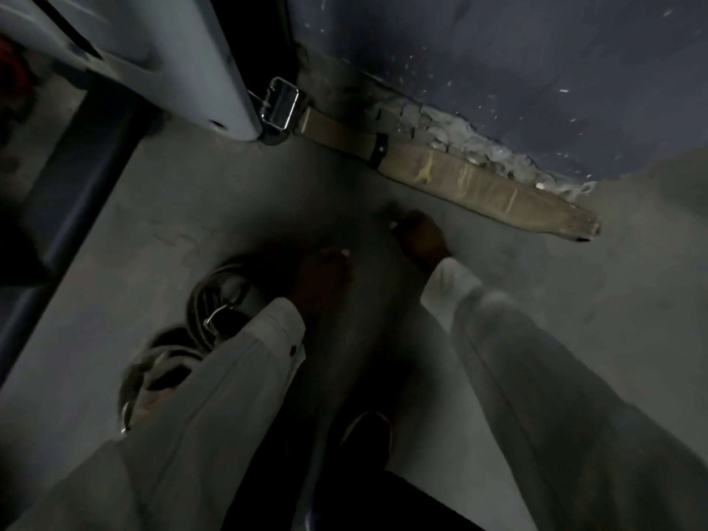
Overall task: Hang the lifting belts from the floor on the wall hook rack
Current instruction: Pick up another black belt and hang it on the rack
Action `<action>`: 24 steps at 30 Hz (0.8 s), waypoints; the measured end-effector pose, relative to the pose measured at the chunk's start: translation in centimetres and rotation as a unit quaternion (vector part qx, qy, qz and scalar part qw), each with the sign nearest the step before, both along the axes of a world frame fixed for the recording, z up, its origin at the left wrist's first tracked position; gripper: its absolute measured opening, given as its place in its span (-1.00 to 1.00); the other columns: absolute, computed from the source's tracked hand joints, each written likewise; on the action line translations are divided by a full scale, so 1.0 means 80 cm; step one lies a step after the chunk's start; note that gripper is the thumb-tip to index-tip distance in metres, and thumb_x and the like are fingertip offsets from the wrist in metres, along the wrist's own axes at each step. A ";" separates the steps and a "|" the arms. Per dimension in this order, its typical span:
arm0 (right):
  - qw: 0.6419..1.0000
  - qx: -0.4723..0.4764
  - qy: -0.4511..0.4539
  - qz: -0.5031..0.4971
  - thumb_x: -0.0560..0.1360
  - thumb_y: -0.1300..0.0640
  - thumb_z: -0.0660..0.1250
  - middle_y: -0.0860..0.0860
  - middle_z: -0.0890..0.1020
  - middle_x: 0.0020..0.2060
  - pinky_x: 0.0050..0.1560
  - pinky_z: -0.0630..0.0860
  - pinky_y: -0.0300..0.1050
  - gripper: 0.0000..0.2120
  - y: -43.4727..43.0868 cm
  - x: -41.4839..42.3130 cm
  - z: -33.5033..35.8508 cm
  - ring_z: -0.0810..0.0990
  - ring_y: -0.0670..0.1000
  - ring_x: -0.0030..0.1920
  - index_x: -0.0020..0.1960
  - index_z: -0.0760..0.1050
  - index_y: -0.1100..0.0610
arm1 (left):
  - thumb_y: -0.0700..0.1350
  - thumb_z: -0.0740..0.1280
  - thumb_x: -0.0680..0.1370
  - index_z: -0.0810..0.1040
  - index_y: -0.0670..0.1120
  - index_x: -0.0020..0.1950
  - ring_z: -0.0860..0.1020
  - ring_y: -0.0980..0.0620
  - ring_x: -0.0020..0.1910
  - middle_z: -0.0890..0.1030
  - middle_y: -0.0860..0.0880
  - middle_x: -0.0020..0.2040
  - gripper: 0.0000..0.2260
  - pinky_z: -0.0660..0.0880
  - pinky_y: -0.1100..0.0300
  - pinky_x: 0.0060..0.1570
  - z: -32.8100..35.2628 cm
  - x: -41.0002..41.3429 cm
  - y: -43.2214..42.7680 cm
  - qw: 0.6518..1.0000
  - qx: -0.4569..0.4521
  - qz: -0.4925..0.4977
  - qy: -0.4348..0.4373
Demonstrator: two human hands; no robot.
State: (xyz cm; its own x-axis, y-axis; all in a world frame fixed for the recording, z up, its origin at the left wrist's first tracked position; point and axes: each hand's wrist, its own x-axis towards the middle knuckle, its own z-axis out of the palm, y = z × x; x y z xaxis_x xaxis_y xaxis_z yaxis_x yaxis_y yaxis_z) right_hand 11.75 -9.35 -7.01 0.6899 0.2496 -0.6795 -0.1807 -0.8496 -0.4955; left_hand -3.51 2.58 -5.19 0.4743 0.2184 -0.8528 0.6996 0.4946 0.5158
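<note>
A long tan lifting belt (482, 187) lies flat on the floor along the foot of the wall, and its chrome buckle (281, 103) rests beside a pale machine leg. Two coiled belts lie further left: one (218, 297) with a metal buckle by my left wrist, the other (153, 371) partly hidden under my left sleeve. My left hand (325, 275) hovers low over bare floor with its fingers stretched forward and nothing in it. My right hand (421, 239) hangs just short of the tan belt, its fingers loosely curled. The dim, blurred picture hides its grip.
A pale grey machine leg (214, 70) comes down at the upper left. The dark blue wall (536, 70) has crumbled plaster (471, 143) at its base. A dark frame bar (65, 193) runs down the left side. My shoe (367, 431) stands on the grey floor (574, 300).
</note>
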 end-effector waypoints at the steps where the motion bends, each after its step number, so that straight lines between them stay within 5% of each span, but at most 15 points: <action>1: 0.999 -0.011 -0.024 0.027 0.61 -0.02 0.29 0.11 0.55 0.35 0.38 0.40 0.00 -0.61 0.004 0.025 -0.018 0.50 0.15 0.36 0.39 0.47 0.09 | -0.12 0.23 0.66 0.54 -0.09 0.07 0.55 -0.01 -0.07 0.54 -0.02 -0.10 -0.89 0.50 0.02 0.10 -0.020 0.015 0.001 1.000 0.008 0.006 -0.014; 5: 0.988 -0.063 -0.100 0.101 0.57 0.01 0.32 0.23 0.53 0.34 0.30 0.41 -0.05 -0.54 0.019 0.111 -0.073 0.50 0.23 0.36 0.38 0.45 0.22 | -0.14 0.27 0.64 0.52 -0.03 0.02 0.54 -0.06 -0.12 0.55 -0.04 -0.13 -0.95 0.53 0.00 0.03 -0.082 0.072 0.010 0.998 0.043 -0.012 -0.041; 9: 0.968 -0.126 -0.156 0.152 0.53 -0.03 0.33 0.26 0.34 0.48 0.47 0.31 0.11 -0.36 0.024 0.183 -0.128 0.31 0.27 0.49 0.49 0.26 0.25 | -0.18 0.29 0.63 0.50 -0.05 0.02 0.48 -0.01 -0.29 0.51 -0.07 -0.20 -0.97 0.44 0.13 -0.23 -0.152 0.099 0.016 0.996 0.049 -0.021 -0.069; 13: 0.955 -0.174 -0.158 0.178 0.31 -0.20 0.34 0.19 0.28 0.53 0.49 0.24 0.30 -0.07 0.009 0.256 -0.194 0.25 0.26 0.53 0.58 0.08 0.06 | -0.12 0.31 0.62 0.45 -0.13 0.36 0.55 -0.11 -0.04 0.57 -0.17 0.09 -0.69 0.48 0.05 -0.04 -0.189 0.116 0.018 0.993 0.054 -0.036 -0.100; 16: 0.943 -0.193 -0.208 0.172 0.37 -0.06 0.50 0.23 0.30 0.47 0.46 0.21 0.36 -0.16 0.012 0.229 -0.161 0.26 0.30 0.49 0.53 0.18 0.04 | -0.08 0.32 0.61 0.42 -0.16 0.43 0.56 -0.26 0.19 0.54 -0.28 0.29 -0.60 0.48 0.06 -0.03 -0.201 0.127 0.022 0.992 0.041 -0.054 -0.111; 20: 0.923 -0.223 -0.244 0.196 0.20 -0.15 0.62 0.23 0.30 0.40 0.38 0.20 0.43 -0.11 -0.005 0.205 -0.134 0.23 0.32 0.44 0.39 0.32 0.09 | -0.04 0.29 0.63 0.39 -0.14 0.46 0.52 -0.24 0.26 0.47 -0.25 0.39 -0.57 0.52 0.08 0.01 -0.193 0.137 0.024 0.992 0.031 -0.044 -0.115; 24: 0.902 -0.156 -0.334 0.226 0.28 -0.23 0.46 0.22 0.39 0.25 0.29 0.34 0.30 -0.30 -0.042 0.171 -0.105 0.36 0.29 0.29 0.27 0.40 0.12 | 0.14 0.26 0.61 0.32 -0.07 0.50 0.52 -0.18 0.21 0.46 -0.18 0.37 -0.49 0.52 -0.07 0.25 -0.170 0.154 0.022 0.990 -0.014 0.037 -0.133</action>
